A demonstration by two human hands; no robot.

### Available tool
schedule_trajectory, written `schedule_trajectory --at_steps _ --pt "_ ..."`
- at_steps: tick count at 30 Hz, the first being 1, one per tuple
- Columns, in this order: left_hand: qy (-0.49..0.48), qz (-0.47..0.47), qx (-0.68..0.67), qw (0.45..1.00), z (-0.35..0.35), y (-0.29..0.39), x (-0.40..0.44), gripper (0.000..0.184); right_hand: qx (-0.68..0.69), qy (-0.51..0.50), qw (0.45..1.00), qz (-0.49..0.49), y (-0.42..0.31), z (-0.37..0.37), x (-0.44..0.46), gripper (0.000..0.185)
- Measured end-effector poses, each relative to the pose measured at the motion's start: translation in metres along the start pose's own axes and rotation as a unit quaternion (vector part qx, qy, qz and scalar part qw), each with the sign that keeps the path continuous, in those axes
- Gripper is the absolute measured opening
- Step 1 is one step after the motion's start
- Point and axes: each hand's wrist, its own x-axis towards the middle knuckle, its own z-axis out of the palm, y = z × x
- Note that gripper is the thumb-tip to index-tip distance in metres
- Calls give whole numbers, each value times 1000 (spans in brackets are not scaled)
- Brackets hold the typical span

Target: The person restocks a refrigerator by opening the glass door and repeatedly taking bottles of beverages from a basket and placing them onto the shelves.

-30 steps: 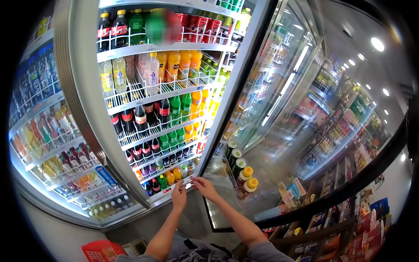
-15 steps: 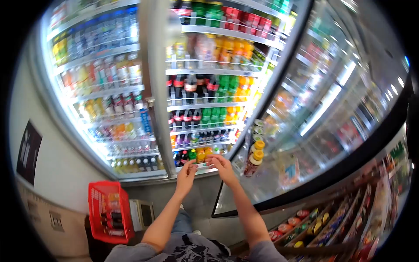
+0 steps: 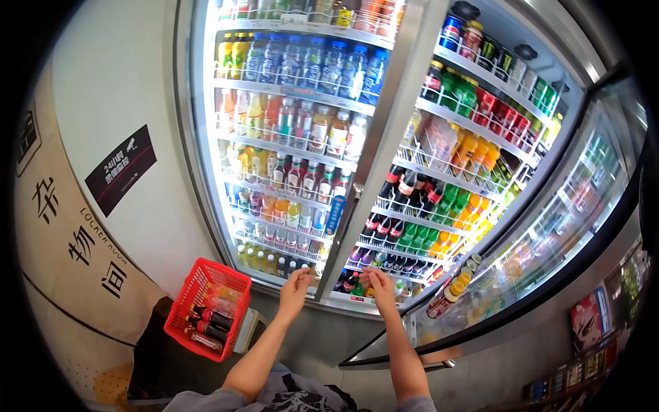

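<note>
My left hand (image 3: 295, 292) is raised in front of the lower edge of the left fridge section (image 3: 271, 172), fingers curled together, and whether it holds anything cannot be made out. To its right, my right hand (image 3: 379, 287) is near the bottom shelf of the open right fridge section (image 3: 439, 168), fingers bent inward. The two hands are apart, palms facing each other. Shelves of dark, green and orange bottles stand behind them. At the lower left is a red basket (image 3: 244, 278) with dark bottles (image 3: 209, 323) and reddish bottles inside.
The glass door (image 3: 528, 257) of the right section stands open at the right, with yellow-capped bottles (image 3: 449, 295) beside its hinge side. A white wall with a dark sign (image 3: 121, 170) is at the left. Product racks (image 3: 573, 374) stand at the lower right.
The view has turned left, bringing the left fridge section, the red basket and the wall sign into sight. Both hands stay raised and have moved slightly further apart.
</note>
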Motion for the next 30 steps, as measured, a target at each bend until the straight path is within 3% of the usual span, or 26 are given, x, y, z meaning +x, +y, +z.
schedule_trajectory --at_steps 11,20,24,27,30 --pt "0 -9 -34 999 -71 17 59 31 54 -69 996 24 -5 91 73 33" --pt "98 -39 -12 994 -138 -11 53 32 44 -179 981 53 29 202 114 35" --pt "141 -51 -66 986 -172 -33 36 30 34 -244 967 70 54 255 125 33" --pt "180 -46 -40 982 -201 -48 18 29 17 -276 956 95 75 296 125 36" --pt "241 -100 10 965 -225 -53 2 27 9 -347 930 119 90 335 121 34"
